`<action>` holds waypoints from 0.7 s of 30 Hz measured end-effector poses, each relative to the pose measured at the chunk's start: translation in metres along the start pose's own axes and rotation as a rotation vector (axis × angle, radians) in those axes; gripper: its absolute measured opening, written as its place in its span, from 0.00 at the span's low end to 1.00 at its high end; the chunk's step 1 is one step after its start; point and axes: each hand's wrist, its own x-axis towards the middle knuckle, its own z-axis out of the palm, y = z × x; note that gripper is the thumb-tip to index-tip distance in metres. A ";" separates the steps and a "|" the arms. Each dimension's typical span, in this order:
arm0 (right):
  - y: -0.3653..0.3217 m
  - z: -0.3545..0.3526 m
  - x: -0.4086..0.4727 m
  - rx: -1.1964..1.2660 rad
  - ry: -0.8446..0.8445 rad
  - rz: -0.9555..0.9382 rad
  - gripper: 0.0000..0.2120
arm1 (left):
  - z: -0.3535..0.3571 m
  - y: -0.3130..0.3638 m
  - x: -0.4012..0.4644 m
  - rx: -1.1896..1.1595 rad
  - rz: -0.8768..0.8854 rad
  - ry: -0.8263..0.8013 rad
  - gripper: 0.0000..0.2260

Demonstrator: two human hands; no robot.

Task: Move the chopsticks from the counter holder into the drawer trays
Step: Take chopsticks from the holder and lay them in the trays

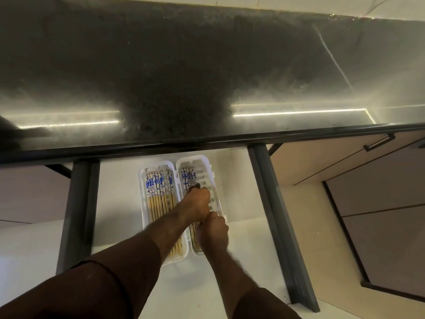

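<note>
Both my left hand [195, 203] and right hand [212, 229] grip the chopsticks [188, 177] lengthwise over the right tray [216, 180], their patterned ends pointing away from me toward the counter [207, 65].

Both hands, left hand [195, 204] and right hand [212, 231], grip chopsticks [188, 178] over the right tray [216, 180] in the open drawer [119, 192]

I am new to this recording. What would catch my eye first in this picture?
First, the two white trays side by side in the open drawer, the left one filled with blue-patterned chopsticks. Both hands meet over the right tray: the left hand and right hand are laying down a few more. Above runs the dark glossy counter.
</note>
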 end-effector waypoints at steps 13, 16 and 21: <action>0.007 0.004 -0.013 -0.059 0.149 -0.203 0.19 | 0.000 0.000 0.005 0.316 0.161 -0.035 0.09; 0.008 0.005 -0.013 -0.073 0.142 -0.236 0.19 | 0.001 -0.001 0.005 0.398 0.172 -0.026 0.09; 0.011 0.006 -0.015 -0.105 0.154 -0.288 0.18 | 0.005 -0.002 0.004 0.533 0.121 -0.018 0.13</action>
